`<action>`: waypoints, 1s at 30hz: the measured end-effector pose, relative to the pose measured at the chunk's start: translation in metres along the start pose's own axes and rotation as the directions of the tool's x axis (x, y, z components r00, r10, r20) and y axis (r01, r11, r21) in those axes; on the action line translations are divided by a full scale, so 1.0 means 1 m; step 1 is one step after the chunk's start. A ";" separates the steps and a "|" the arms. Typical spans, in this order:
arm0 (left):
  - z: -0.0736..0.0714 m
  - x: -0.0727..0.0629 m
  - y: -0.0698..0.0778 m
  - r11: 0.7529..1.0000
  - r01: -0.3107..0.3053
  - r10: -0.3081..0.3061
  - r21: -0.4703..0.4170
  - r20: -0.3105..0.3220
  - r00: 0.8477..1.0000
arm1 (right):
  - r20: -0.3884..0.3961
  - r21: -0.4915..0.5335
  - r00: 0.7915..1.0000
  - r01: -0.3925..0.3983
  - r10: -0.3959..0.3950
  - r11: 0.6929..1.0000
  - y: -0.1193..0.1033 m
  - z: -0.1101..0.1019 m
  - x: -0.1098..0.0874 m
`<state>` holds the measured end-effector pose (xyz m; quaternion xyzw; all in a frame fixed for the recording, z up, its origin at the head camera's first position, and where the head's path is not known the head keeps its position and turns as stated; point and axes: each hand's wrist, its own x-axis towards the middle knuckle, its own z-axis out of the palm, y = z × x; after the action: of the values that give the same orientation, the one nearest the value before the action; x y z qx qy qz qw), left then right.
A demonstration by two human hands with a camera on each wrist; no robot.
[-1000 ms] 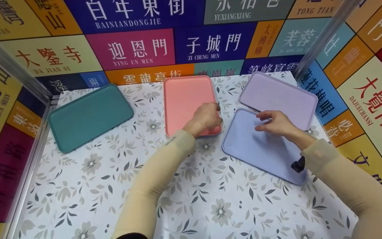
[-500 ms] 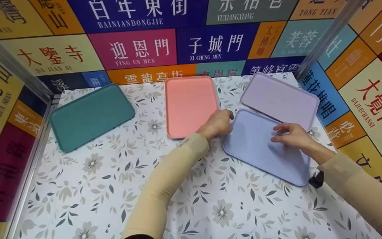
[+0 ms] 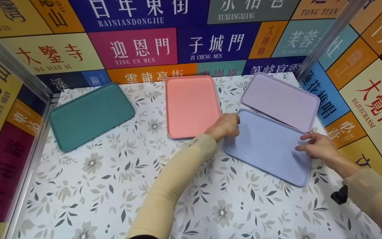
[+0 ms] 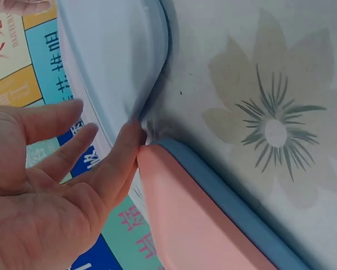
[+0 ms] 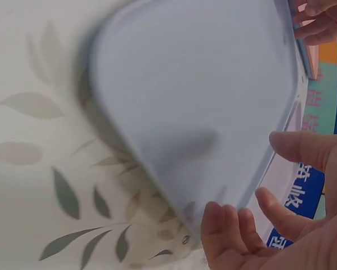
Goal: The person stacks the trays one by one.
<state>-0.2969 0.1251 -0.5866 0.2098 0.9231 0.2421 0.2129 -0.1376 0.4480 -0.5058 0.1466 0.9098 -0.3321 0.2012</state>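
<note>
- Colourful sign panels [image 3: 133, 49] stand behind a floral tabletop [image 3: 111, 189].
- Blue tray [image 3: 267, 149] lies right of centre, below the lilac tray [image 3: 282, 99].
- Left hand [image 3: 224, 126] touches its left edge, fingers extended and parted, beside the coral tray [image 3: 192, 103].
- Right hand [image 3: 320, 146] has spread fingers at its right end; contact cannot be told.
- Green tray [image 3: 91, 116]: left.

In the head view, the periwinkle-blue tray [image 3: 265, 146] right of centre is plain, as are the pale lilac tray [image 3: 282, 99] at upper right, coral-pink tray [image 3: 191, 106] in the middle and deep green tray [image 3: 91, 118] at left. The white tabletop [image 3: 111, 212] bears beige-grey flowers and grey-green leaves. Cream sleeves [image 3: 164, 189] enter below. Navy, magenta, orange and pale-yellow wall panels [image 3: 131, 49] carry white or red lettering.
</note>
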 end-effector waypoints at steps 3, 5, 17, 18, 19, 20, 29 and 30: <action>0.004 0.004 0.001 0.995 -0.018 0.016 0.103 0.017 1.000 | -0.027 0.026 0.999 -0.023 0.023 0.999 0.010 -0.001 -0.005; 0.006 0.007 0.002 0.990 -0.013 0.009 0.144 0.027 1.000 | -0.033 0.046 0.999 -0.041 0.042 0.998 0.017 -0.002 -0.008; 0.011 0.011 0.010 0.976 0.058 -0.059 0.209 0.002 0.998 | -0.004 0.165 0.991 -0.128 0.130 0.978 0.035 0.012 -0.017; 0.011 0.012 0.009 0.975 0.056 -0.058 0.214 0.001 0.998 | -0.008 0.167 0.992 -0.122 0.125 0.978 0.036 0.014 -0.016; 0.012 0.013 0.009 0.975 0.057 -0.058 0.215 0.001 0.998 | -0.008 0.166 0.993 -0.118 0.121 0.979 0.036 0.015 -0.016; 0.012 0.013 0.008 0.975 0.059 -0.061 0.216 0.003 0.998 | -0.004 0.164 0.993 -0.113 0.115 0.980 0.037 0.016 -0.015; 0.000 0.002 0.013 0.988 0.067 -0.073 0.142 0.039 0.997 | 0.074 0.210 0.995 -0.076 0.062 0.975 0.050 0.009 -0.014; -0.002 0.001 0.013 0.988 0.075 -0.081 0.131 0.042 0.996 | 0.079 0.211 0.996 -0.066 0.051 0.975 0.052 0.008 -0.014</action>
<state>-0.2950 0.1356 -0.5786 0.1925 0.9391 0.1681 0.2299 -0.1024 0.4785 -0.5333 0.1818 0.8563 -0.4267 0.2270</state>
